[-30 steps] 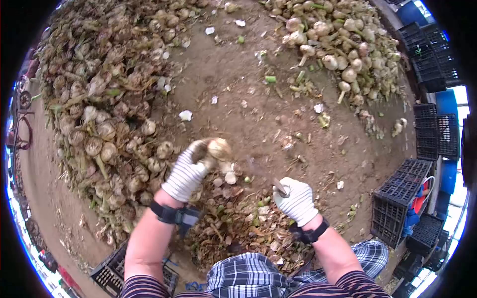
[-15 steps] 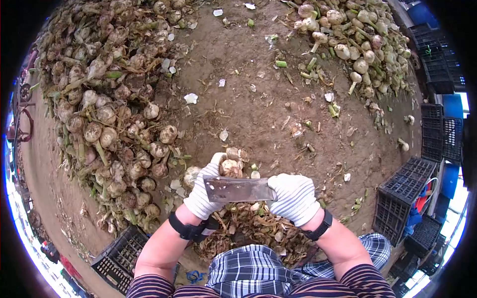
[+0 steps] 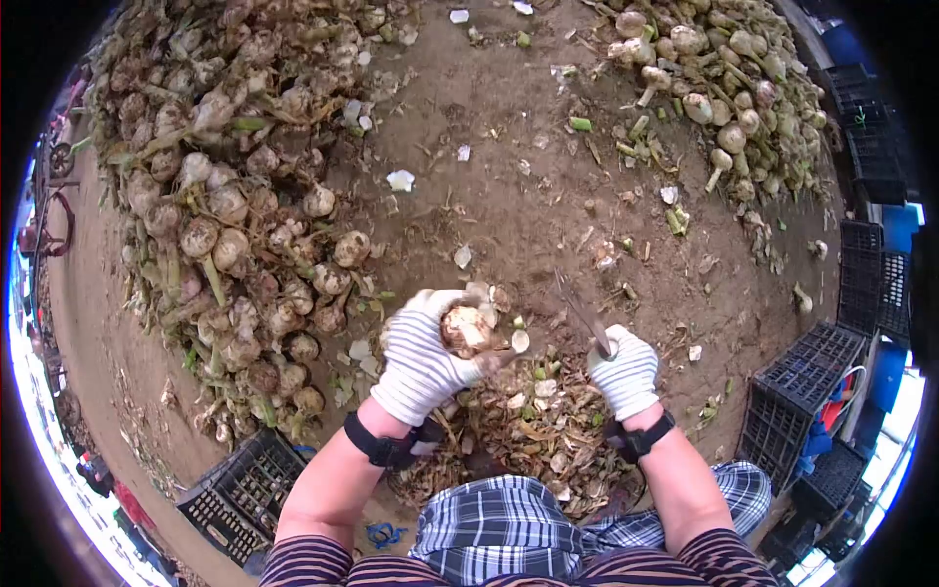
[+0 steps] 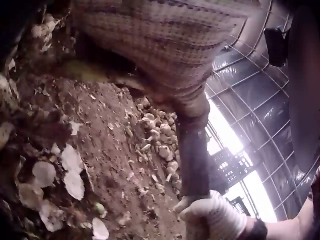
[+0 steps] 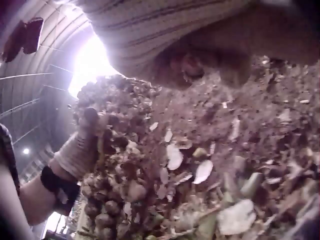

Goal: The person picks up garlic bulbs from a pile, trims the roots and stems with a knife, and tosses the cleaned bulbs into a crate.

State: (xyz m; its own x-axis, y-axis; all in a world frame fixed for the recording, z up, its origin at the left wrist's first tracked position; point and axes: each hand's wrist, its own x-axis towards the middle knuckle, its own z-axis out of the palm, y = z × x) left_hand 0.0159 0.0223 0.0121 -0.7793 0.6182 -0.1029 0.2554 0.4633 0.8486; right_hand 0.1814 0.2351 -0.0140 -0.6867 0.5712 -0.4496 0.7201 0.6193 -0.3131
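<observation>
My left hand, in a white striped glove, curls its fingers round a garlic bulb whose pale side faces up. To its right, my gloved right hand grips a cleaver by the handle, its blade seen nearly edge-on and pointing up-left, apart from the bulb. In the left wrist view the dark blade rises from the right hand. The right wrist view shows the left hand beyond, while the right glove hides the cleaver there.
A large heap of untrimmed garlic lies to the left, and trimmed bulbs are piled at the far right. Peelings and stalks cover the ground before my knees. Black crates stand along the right; another crate is at lower left.
Half a second ago the cleaver's broad side lay across in front of the left hand; now it has swung up and right, away from the bulb. The left hand still holds a bulb.
</observation>
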